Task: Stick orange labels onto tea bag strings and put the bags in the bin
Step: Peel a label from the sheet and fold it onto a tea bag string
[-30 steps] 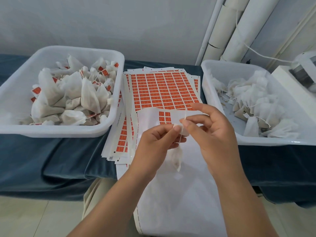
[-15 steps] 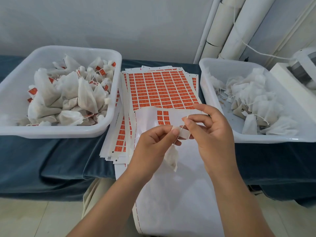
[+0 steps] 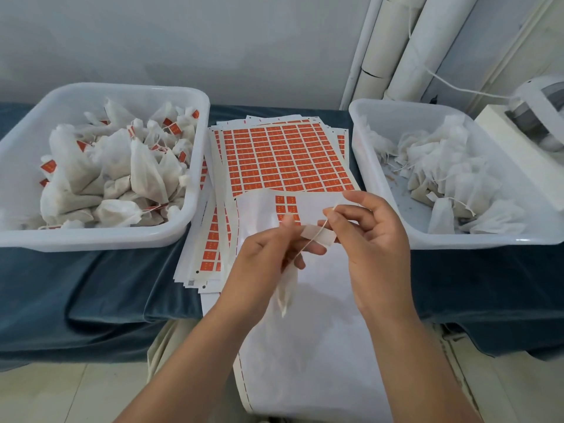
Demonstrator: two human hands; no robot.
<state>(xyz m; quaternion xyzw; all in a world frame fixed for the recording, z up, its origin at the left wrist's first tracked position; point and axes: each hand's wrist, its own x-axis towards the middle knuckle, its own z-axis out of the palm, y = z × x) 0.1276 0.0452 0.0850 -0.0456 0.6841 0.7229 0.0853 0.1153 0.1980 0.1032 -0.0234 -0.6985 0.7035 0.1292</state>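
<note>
My left hand (image 3: 268,251) pinches one end of a label (image 3: 317,234) whose pale back faces me. A white tea bag (image 3: 287,288) hangs below that hand. Its string (image 3: 317,230) runs up across the label to my right hand (image 3: 372,236), which pinches the string's end between thumb and forefinger. Both hands hover over a nearly stripped label sheet (image 3: 305,300) that still carries a few orange labels (image 3: 285,204). A full sheet of orange labels (image 3: 283,157) lies behind. The left bin (image 3: 100,236) holds labelled bags; the right bin (image 3: 457,239) holds bags without labels.
A stack of label sheets (image 3: 210,245) lies between the bins on a blue cloth (image 3: 91,294). White pipes (image 3: 406,47) stand against the wall behind. A white machine (image 3: 537,117) sits at the far right. The stripped sheet hangs over the table's front edge.
The hands have drawn slightly apart, so the string is stretched across the label's pale back. The tea bag still hangs under the left hand.
</note>
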